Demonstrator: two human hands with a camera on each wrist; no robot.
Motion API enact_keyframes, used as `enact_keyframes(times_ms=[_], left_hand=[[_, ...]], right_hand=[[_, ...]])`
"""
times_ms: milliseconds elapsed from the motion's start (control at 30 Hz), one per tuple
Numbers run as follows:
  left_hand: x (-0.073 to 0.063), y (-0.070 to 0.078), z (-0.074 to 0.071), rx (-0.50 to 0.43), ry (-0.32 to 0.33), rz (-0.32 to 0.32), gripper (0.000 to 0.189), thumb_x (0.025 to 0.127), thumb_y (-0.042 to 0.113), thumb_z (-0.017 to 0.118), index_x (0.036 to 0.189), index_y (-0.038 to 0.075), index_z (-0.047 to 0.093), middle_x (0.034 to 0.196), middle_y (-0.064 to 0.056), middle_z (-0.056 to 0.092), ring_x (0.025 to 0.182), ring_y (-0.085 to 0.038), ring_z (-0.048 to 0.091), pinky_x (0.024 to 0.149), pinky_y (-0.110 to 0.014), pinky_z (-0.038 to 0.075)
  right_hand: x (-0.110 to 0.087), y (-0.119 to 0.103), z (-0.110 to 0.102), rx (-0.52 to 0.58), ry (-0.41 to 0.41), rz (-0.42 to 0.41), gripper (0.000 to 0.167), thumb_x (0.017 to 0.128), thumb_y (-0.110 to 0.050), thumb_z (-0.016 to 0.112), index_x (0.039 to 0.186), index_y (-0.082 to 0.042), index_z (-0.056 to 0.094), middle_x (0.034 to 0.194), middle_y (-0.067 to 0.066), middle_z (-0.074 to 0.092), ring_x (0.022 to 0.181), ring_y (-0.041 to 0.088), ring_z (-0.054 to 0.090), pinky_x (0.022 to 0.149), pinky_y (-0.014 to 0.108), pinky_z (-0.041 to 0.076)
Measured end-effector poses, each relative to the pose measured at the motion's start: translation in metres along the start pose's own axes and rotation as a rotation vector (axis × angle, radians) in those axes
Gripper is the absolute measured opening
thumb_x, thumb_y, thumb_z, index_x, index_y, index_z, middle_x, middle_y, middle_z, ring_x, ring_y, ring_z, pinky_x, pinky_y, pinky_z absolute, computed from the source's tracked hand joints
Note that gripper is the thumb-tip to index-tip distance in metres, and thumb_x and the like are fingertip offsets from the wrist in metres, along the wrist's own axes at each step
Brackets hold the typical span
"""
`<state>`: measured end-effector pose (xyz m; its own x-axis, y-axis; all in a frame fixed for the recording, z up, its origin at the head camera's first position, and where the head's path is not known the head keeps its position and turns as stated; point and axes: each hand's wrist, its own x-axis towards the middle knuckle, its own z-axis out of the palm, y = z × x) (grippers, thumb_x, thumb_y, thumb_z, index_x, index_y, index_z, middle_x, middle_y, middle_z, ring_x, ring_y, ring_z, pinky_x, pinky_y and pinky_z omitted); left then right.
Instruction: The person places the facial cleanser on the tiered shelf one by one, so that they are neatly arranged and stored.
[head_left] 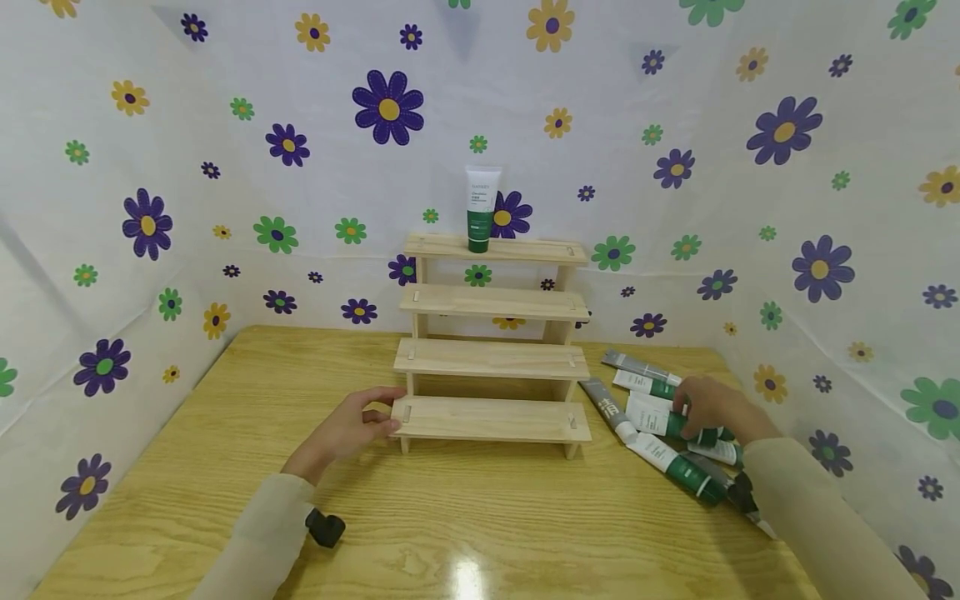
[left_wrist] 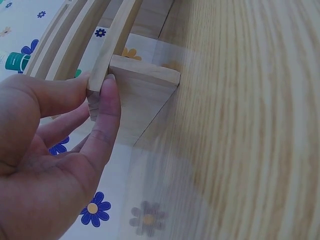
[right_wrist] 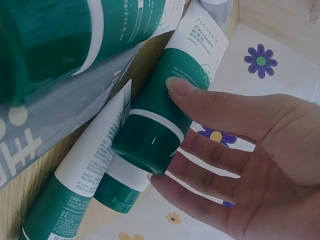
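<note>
A pale wooden four-step stand [head_left: 491, 417] stands on the table. At the left end of its lowest step, my left hand [head_left: 348, 429] pinches the board between thumb and fingers, as the left wrist view shows up close. Over a loose pile of tubes on the right, my right hand [head_left: 716, 408] grips a white-and-green squeeze tube [right_wrist: 172, 82], thumb on its front and fingers behind it. Another white-and-green tube [head_left: 482, 208] is upright on the top step, cap down.
Around my right hand lie more tubes: a grey one [head_left: 607, 404] by the stand's right side, another grey one [head_left: 637, 365] behind, and a white-and-green one [head_left: 675, 467] in front. Flower-patterned cloth [head_left: 300, 208] hangs behind and at both sides of the wood-grain table [head_left: 450, 508].
</note>
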<state>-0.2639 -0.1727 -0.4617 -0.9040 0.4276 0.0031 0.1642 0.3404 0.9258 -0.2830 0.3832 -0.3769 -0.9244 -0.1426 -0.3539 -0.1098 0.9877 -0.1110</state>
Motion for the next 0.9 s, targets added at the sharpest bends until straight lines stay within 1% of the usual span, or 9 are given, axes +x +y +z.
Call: enact_keyframes(times_ms=[100, 200, 267, 400, 533, 600, 733, 833, 900], left_hand=[[-0.0005, -0.0003, -0.0004, -0.004, -0.004, 0.009, 0.054, 0.101, 0.002, 0.062, 0.152, -0.001, 0.046, 0.151, -0.028, 0.046, 0.106, -0.022, 0.068, 0.086, -0.036, 0.061], [-0.0007, 0.0003, -0.0005, -0.004, -0.003, -0.002, 0.054, 0.101, 0.003, 0.062, 0.152, 0.000, 0.045, 0.151, -0.027, 0.045, 0.106, -0.022, 0.067, 0.086, -0.036, 0.061], [-0.0008, 0.0010, -0.0003, -0.004, 0.000, -0.015, 0.054, 0.101, 0.004, 0.062, 0.153, 0.002, 0.046, 0.151, -0.026, 0.045, 0.105, -0.021, 0.068, 0.086, -0.036, 0.061], [-0.0008, 0.0007, -0.0002, -0.008, -0.001, -0.017, 0.054, 0.102, 0.003, 0.062, 0.153, 0.002, 0.045, 0.151, -0.026, 0.045, 0.103, -0.020, 0.068, 0.086, -0.036, 0.061], [-0.0009, -0.0002, 0.0003, -0.013, 0.001, -0.017, 0.054, 0.102, 0.003, 0.062, 0.153, 0.002, 0.045, 0.150, -0.026, 0.045, 0.102, -0.019, 0.068, 0.086, -0.037, 0.062], [-0.0008, 0.0002, 0.0003, -0.015, 0.003, -0.019, 0.054, 0.102, 0.002, 0.061, 0.153, 0.001, 0.045, 0.150, -0.026, 0.045, 0.101, -0.018, 0.068, 0.086, -0.037, 0.061], [0.0001, 0.0005, -0.0004, -0.017, 0.002, -0.021, 0.054, 0.102, 0.002, 0.061, 0.153, 0.000, 0.045, 0.150, -0.027, 0.045, 0.099, -0.019, 0.068, 0.085, -0.037, 0.061], [0.0005, 0.0003, -0.0005, -0.019, 0.001, -0.026, 0.054, 0.102, 0.002, 0.061, 0.153, 0.000, 0.044, 0.150, -0.027, 0.045, 0.100, -0.019, 0.068, 0.086, -0.037, 0.061], [0.0005, 0.0002, -0.0006, -0.021, 0.002, -0.031, 0.054, 0.102, 0.002, 0.061, 0.153, 0.000, 0.044, 0.150, -0.027, 0.045, 0.102, -0.019, 0.068, 0.086, -0.036, 0.061]], right_hand=[[0.0013, 0.0010, -0.0002, -0.007, -0.004, -0.004, 0.033, 0.077, -0.012, 0.087, 0.104, -0.002, 0.071, 0.102, 0.019, 0.070, 0.090, 0.030, 0.063, 0.080, 0.050, 0.056], [0.0037, 0.0033, 0.0002, -0.013, -0.002, -0.014, 0.033, 0.075, -0.012, 0.088, 0.103, -0.001, 0.072, 0.102, 0.019, 0.071, 0.089, 0.029, 0.065, 0.079, 0.049, 0.057], [0.0054, 0.0052, 0.0006, -0.010, 0.002, -0.018, 0.033, 0.074, -0.011, 0.088, 0.102, -0.002, 0.072, 0.102, 0.018, 0.072, 0.089, 0.029, 0.065, 0.079, 0.050, 0.057], [0.0078, 0.0092, 0.0017, -0.007, 0.014, -0.027, 0.033, 0.072, -0.010, 0.090, 0.099, -0.003, 0.072, 0.099, 0.014, 0.073, 0.088, 0.027, 0.065, 0.080, 0.050, 0.057], [0.0076, 0.0086, 0.0008, -0.012, 0.013, -0.037, 0.033, 0.072, -0.010, 0.090, 0.098, -0.003, 0.072, 0.097, 0.012, 0.072, 0.088, 0.026, 0.064, 0.082, 0.050, 0.057], [0.0067, 0.0074, 0.0002, -0.015, 0.013, -0.043, 0.033, 0.071, -0.009, 0.090, 0.097, -0.002, 0.072, 0.096, 0.012, 0.072, 0.086, 0.025, 0.063, 0.081, 0.049, 0.057], [0.0035, 0.0053, -0.0013, -0.017, 0.018, -0.029, 0.031, 0.071, -0.009, 0.090, 0.096, -0.004, 0.072, 0.094, 0.009, 0.070, 0.083, 0.024, 0.060, 0.078, 0.046, 0.056], [0.0016, 0.0051, -0.0027, -0.010, 0.020, -0.009, 0.031, 0.072, -0.008, 0.090, 0.097, -0.006, 0.072, 0.094, 0.008, 0.070, 0.083, 0.023, 0.059, 0.078, 0.045, 0.056], [0.0013, 0.0060, -0.0042, -0.007, 0.025, -0.009, 0.031, 0.072, -0.008, 0.090, 0.097, -0.006, 0.072, 0.094, 0.009, 0.069, 0.083, 0.024, 0.059, 0.077, 0.045, 0.056]])
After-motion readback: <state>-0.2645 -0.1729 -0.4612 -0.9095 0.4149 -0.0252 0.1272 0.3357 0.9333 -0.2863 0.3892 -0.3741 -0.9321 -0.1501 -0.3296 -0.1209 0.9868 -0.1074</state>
